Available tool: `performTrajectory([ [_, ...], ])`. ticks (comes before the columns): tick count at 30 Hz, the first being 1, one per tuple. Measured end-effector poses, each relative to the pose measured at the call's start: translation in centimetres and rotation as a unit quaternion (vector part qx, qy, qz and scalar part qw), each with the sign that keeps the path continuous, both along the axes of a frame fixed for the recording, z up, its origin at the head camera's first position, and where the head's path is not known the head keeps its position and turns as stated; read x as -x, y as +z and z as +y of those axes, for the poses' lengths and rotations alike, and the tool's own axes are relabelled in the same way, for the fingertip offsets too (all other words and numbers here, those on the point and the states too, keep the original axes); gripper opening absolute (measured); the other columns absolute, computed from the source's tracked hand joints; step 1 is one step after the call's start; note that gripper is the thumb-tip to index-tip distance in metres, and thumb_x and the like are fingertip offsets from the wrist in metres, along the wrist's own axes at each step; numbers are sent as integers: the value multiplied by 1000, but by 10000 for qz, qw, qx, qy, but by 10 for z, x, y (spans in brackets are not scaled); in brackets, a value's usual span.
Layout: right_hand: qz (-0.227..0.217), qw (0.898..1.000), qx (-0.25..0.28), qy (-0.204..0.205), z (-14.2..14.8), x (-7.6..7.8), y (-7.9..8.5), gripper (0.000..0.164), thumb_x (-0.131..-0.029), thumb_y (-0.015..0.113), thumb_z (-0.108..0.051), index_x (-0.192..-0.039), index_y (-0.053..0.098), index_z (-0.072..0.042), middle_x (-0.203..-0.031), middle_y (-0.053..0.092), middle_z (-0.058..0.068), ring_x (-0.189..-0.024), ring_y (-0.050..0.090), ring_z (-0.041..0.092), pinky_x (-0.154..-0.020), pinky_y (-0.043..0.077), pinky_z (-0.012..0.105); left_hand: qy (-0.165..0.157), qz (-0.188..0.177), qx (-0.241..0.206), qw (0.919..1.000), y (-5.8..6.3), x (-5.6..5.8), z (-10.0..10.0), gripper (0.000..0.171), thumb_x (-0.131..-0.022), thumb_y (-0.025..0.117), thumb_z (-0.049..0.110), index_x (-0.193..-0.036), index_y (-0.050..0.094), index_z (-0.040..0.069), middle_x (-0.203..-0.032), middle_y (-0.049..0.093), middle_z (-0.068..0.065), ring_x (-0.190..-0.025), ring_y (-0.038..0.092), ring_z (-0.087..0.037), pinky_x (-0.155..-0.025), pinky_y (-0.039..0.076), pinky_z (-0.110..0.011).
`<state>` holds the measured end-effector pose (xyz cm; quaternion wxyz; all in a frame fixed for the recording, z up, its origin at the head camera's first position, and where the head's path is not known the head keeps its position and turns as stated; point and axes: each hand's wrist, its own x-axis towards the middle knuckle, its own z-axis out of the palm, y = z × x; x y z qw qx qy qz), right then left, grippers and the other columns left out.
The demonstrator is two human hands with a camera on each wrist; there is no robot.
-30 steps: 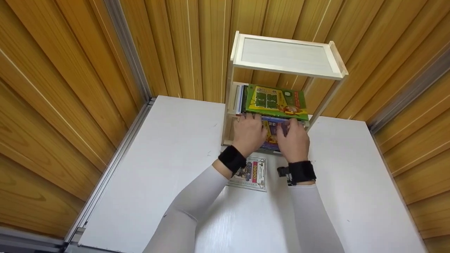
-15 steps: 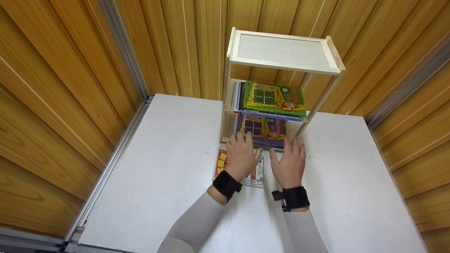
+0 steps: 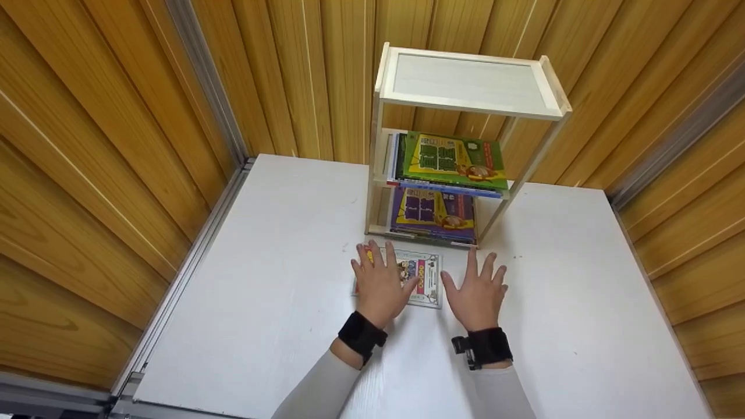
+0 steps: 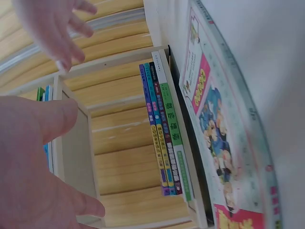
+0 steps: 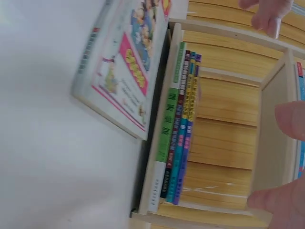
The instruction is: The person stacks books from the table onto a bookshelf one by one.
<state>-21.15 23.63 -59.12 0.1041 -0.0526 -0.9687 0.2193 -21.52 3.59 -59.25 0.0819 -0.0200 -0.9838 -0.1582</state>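
Note:
My left hand [image 3: 381, 291] is held with fingers spread over the left part of a white and red book [image 3: 430, 279] on the table. In the left wrist view that hand looks apart from the book's cover [image 4: 217, 126]. Just right of the book is my right hand [image 3: 477, 294], fingers spread and holding nothing. Behind both hands stands a pale wooden shelf rack [image 3: 465, 110]. A stack topped by a green book [image 3: 454, 160] lies on its middle shelf. On the bottom shelf a purple book [image 3: 433, 209] tops another stack, whose spines [image 5: 178, 124] show in the right wrist view.
The white table [image 3: 262, 279] extends to both sides of the hands. Wood-panelled walls [image 3: 291, 75] enclose it at the back, left and right, with a metal rail [image 3: 180, 273] along the left edge. The rack's top panel [image 3: 465, 81] overhangs the stacks.
Both hands have drawn back from the front of the rack toward me and spread their fingers. The purple book, partly covered by the hands before, is now in full view.

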Motion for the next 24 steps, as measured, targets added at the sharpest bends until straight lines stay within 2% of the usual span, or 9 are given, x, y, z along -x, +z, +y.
performTrajectory([
  [4,-297,9996,12,33,-5,-5,-8,92,-104,69,-53,-171,34,0,-174,21,44,-158,22,73,-118,30,88,139,33,-273,9995,-7,-4,-5,101,-99,70,69,-167,43,-1,-171,39,-37,-160,31,-65,-125,33,-78],
  [7,-435,9990,-8,85,-10,-6,-11,92,-105,69,-53,-172,32,-1,-175,20,44,-158,21,73,-119,30,88,157,-19,-297,9994,-9,-4,-6,100,-99,71,68,-166,44,-1,-170,41,-37,-159,32,-65,-124,33,-78],
  [13,-383,9991,-90,151,-14,-4,-15,93,-105,70,-53,-171,33,0,-174,22,44,-158,23,72,-118,31,88,118,-68,-129,9998,-12,-3,-6,99,-100,68,69,-167,43,0,-170,42,-37,-160,32,-65,-125,34,-78],
  [19,-265,9995,-6,178,-19,-7,-17,92,-103,71,-52,-170,36,2,-171,28,46,-156,29,72,-117,34,87,150,-30,-336,9993,-17,-6,-6,98,-100,70,67,-166,45,-1,-168,44,-37,-159,34,-65,-123,35,-79],
  [22,-149,9997,149,129,-21,-6,-18,90,-102,74,-47,-166,39,6,-164,37,48,-149,40,71,-113,43,82,334,-3,-581,9978,-20,-5,-9,95,-101,71,64,-165,46,-1,-164,50,-36,-155,43,-62,-121,37,-78],
  [24,-185,9992,353,51,-21,-4,-20,90,-101,74,-44,-163,39,10,-157,43,49,-142,47,69,-109,49,77,606,-19,-733,9955,-21,-1,-12,93,-102,70,64,-164,47,-1,-157,58,-33,-148,53,-55,-118,42,-75],
])
